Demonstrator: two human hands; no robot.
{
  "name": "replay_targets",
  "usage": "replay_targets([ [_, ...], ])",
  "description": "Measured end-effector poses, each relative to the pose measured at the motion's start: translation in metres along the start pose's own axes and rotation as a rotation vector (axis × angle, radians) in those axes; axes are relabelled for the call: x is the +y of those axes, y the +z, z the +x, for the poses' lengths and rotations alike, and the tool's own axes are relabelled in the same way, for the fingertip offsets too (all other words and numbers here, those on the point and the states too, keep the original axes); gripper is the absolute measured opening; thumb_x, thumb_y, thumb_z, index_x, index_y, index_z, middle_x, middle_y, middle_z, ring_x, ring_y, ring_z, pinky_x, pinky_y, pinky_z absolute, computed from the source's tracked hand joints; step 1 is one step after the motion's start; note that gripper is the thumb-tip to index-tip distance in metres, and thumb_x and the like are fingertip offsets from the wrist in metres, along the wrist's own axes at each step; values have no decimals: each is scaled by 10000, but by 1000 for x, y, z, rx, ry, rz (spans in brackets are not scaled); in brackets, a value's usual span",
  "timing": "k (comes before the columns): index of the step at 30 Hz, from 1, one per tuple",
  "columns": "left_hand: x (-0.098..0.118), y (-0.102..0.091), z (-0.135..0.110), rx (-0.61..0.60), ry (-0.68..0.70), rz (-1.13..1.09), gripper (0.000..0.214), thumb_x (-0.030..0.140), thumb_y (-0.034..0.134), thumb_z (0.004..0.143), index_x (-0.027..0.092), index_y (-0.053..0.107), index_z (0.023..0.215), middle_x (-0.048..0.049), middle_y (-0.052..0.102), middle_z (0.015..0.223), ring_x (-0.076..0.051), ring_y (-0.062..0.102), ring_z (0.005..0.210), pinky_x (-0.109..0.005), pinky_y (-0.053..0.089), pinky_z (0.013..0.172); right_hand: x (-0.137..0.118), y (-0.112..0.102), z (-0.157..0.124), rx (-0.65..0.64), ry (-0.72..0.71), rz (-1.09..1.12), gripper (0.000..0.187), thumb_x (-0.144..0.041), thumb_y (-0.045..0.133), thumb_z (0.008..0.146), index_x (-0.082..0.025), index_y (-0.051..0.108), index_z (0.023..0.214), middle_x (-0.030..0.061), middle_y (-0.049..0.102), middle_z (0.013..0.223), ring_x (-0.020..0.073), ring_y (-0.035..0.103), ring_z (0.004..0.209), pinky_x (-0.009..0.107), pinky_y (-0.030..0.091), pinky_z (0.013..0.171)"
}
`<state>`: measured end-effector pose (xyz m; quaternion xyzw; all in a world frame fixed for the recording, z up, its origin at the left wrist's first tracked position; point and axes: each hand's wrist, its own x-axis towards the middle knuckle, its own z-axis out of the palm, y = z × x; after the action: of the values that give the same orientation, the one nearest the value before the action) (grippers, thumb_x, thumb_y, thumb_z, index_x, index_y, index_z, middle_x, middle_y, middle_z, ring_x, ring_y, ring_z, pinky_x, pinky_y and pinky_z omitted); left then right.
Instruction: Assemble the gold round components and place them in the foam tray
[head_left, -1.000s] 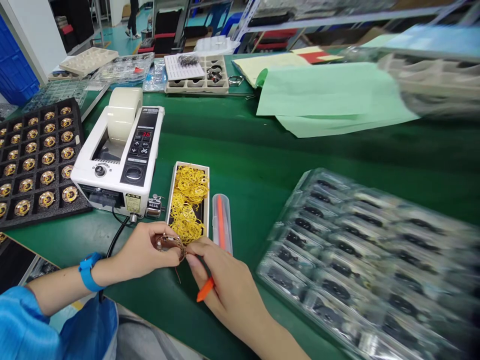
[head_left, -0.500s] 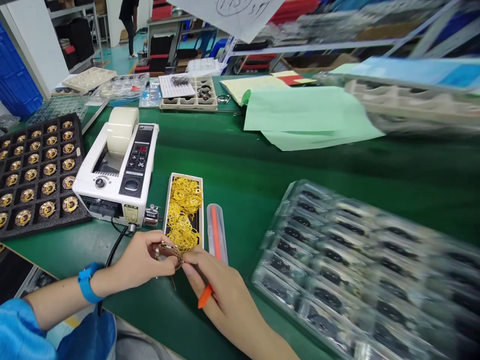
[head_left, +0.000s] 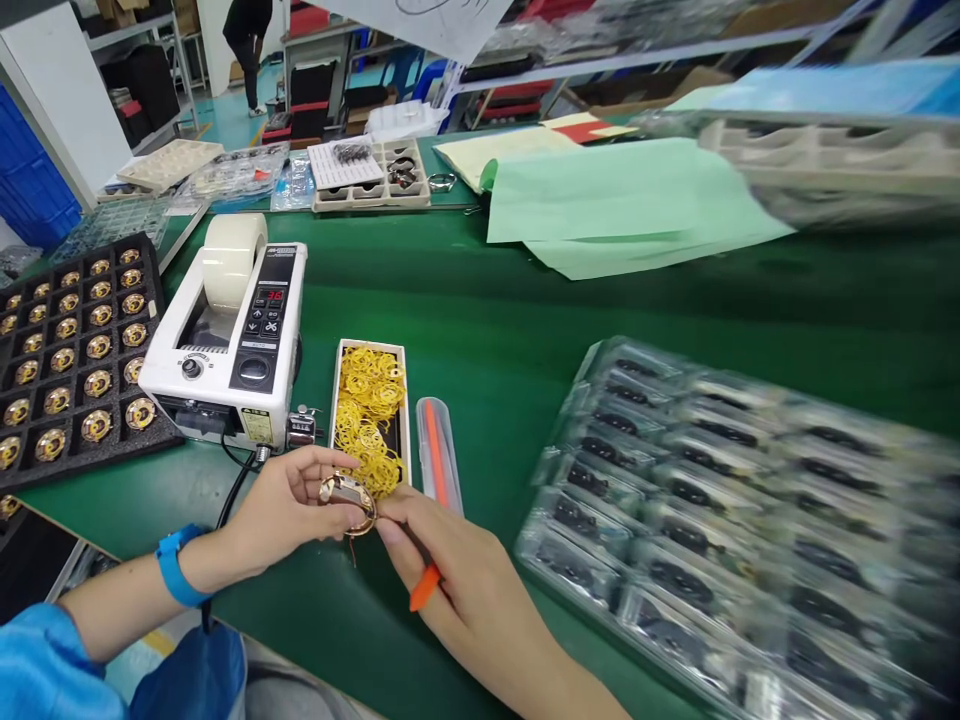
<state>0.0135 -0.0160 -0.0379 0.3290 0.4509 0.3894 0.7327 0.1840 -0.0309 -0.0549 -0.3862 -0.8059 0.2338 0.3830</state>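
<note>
My left hand [head_left: 289, 510], with a blue band at its wrist, pinches a round gold-rimmed part [head_left: 360, 500] by its edge, tilted above the table. A thin reddish wire hangs below it. My right hand [head_left: 480, 585] is closed round a slim tool with an orange end [head_left: 425, 588]; its working tip is hidden by my fingers, which meet the part's right edge. Just behind both hands lies a white box [head_left: 406, 400] of yellow ring-shaped pieces [head_left: 367, 395]. Beside it is a clear tube [head_left: 450, 455] with an orange stick inside.
A white tape dispenser [head_left: 225, 370] with a tally counter [head_left: 302, 427] stands left of the box. Further left is a black foam tray [head_left: 75, 400] of gold round parts. Stacked clear trays [head_left: 720, 540] of black parts lie at right. Green paper [head_left: 600, 195] lies behind.
The gold-rimmed part has been tilted so that more of its shiny rim faces me. Both hands remain on it, while the right hand sits slightly further right. The view has shifted a little.
</note>
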Motion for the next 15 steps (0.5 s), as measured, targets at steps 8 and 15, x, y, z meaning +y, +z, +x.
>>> replay_targets([
  [8,1,2,-5,-15,167,85,413,224,857,609,152,630,946,-8,673,790,-103,623,680,-232,493,680,-9,-4,-1,-126,332,315,363,-390,345,999,-222,425,688,-39,424,583,115,387,495,228,320,450],
  [15,2,4,-7,56,167,106,423,259,874,573,161,596,876,5,648,717,-134,635,698,-258,498,692,-11,-6,9,-205,613,646,565,-705,407,873,-212,388,597,-34,367,571,112,304,512,242,276,471],
])
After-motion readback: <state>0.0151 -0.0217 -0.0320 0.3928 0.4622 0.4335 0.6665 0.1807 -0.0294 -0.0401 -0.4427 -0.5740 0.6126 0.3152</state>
